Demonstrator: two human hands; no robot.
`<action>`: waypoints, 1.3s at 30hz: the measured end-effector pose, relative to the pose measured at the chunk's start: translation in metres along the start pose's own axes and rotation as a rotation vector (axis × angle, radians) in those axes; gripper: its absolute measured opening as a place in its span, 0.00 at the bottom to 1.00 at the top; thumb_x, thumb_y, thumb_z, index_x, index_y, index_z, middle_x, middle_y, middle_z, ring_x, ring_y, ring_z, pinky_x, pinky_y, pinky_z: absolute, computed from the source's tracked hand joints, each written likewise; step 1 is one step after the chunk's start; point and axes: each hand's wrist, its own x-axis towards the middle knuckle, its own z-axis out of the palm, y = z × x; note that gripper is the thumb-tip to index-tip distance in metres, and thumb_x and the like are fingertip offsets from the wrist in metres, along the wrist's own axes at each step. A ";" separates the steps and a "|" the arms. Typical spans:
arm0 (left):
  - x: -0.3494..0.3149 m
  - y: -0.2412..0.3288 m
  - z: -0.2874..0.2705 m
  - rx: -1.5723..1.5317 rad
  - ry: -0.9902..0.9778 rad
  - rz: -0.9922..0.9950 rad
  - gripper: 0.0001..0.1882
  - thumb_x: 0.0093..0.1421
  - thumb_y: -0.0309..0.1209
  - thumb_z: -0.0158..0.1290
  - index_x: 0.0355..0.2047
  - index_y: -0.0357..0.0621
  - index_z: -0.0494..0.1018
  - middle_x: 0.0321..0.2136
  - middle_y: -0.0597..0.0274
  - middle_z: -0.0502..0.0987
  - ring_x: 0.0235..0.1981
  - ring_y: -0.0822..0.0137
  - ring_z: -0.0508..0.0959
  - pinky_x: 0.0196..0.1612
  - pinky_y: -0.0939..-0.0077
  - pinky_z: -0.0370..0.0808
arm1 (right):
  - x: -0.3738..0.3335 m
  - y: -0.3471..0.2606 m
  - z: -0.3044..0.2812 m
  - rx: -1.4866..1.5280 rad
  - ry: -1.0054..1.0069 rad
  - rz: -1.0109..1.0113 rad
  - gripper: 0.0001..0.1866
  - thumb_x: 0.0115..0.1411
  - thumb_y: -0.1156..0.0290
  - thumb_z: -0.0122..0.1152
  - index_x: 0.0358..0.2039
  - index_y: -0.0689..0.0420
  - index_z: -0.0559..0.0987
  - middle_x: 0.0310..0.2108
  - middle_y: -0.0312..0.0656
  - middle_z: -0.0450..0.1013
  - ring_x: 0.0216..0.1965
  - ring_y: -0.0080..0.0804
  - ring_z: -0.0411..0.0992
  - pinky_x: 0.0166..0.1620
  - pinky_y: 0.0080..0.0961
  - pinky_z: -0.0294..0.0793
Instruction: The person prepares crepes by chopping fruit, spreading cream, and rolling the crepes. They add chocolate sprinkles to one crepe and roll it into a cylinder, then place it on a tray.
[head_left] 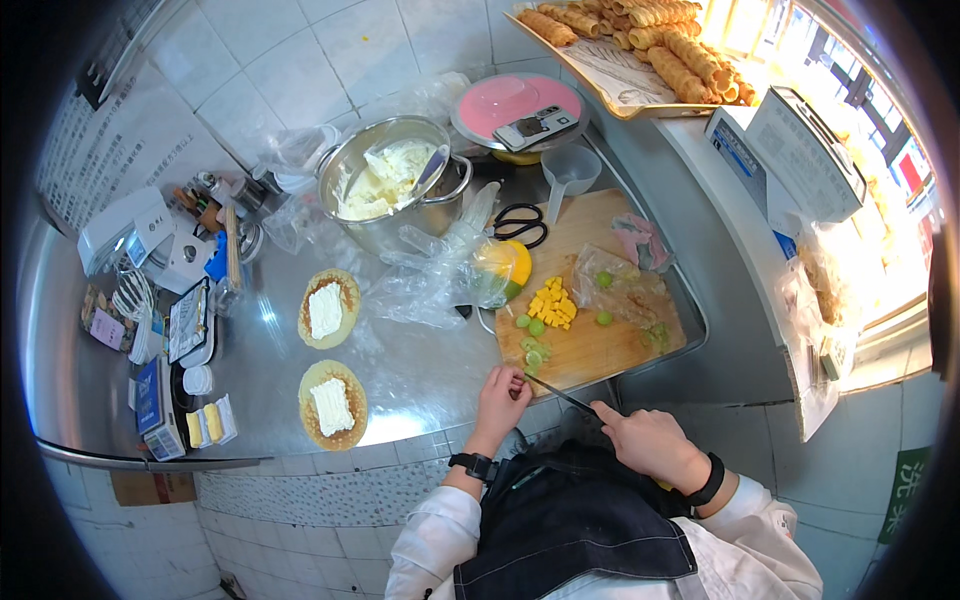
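My right hand (650,442) grips a knife (562,395) at the near edge of the wooden cutting board (575,365). The blade points left, its tip beside the curled fingers of my left hand (503,398). Whatever those fingers pinch, if anything, is hidden. Just beyond my left hand lie cut green grapes (535,352), with diced yellow mango (552,303) behind them. A larger piece of mango (515,262) rests by the board's left side, partly under clear plastic. On the board's right is a plastic bag (615,285) with green grapes around it.
Two round pancakes (352,300) topped with white cream lie on the steel counter (265,375). Behind them stands a pot (375,235) of cream. Black-handled scissors (520,226) and a clear funnel-shaped scoop (570,170) lie behind the board. A tray (620,105) of rolled pastries sits at far right.
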 end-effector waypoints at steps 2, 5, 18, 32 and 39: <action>-0.001 0.000 0.001 0.013 0.008 -0.005 0.09 0.52 0.20 0.59 0.32 0.38 0.71 0.29 0.58 0.72 0.27 0.66 0.77 0.31 0.76 0.77 | 0.003 -0.001 0.004 -0.004 -0.013 -0.001 0.22 0.62 0.68 0.52 0.57 0.55 0.69 0.20 0.51 0.76 0.23 0.50 0.77 0.27 0.45 0.75; -0.002 -0.001 0.002 0.024 0.015 -0.014 0.09 0.52 0.20 0.59 0.32 0.38 0.71 0.29 0.58 0.72 0.26 0.66 0.77 0.32 0.76 0.77 | 0.008 0.000 0.006 -0.020 -0.043 -0.004 0.22 0.62 0.68 0.51 0.57 0.55 0.69 0.20 0.51 0.76 0.24 0.50 0.77 0.27 0.45 0.75; 0.022 0.028 0.002 0.390 0.004 0.066 0.18 0.52 0.32 0.62 0.41 0.40 0.70 0.39 0.51 0.71 0.36 0.53 0.76 0.43 0.62 0.75 | -0.031 0.036 0.022 0.014 0.032 0.042 0.20 0.62 0.63 0.56 0.55 0.43 0.72 0.21 0.50 0.76 0.24 0.51 0.76 0.29 0.45 0.76; 0.025 0.017 -0.025 -0.133 0.014 -0.348 0.14 0.58 0.28 0.59 0.43 0.42 0.70 0.27 0.63 0.76 0.28 0.72 0.76 0.33 0.79 0.74 | -0.040 0.044 0.014 0.088 0.145 0.006 0.19 0.62 0.61 0.56 0.55 0.40 0.73 0.21 0.47 0.76 0.24 0.48 0.76 0.28 0.42 0.76; -0.010 -0.010 -0.047 -0.303 0.051 -0.468 0.08 0.61 0.28 0.58 0.39 0.39 0.76 0.29 0.66 0.79 0.30 0.78 0.77 0.35 0.82 0.74 | -0.006 0.037 0.024 -0.020 0.042 -0.055 0.20 0.62 0.60 0.54 0.55 0.40 0.74 0.22 0.46 0.76 0.24 0.47 0.76 0.28 0.42 0.76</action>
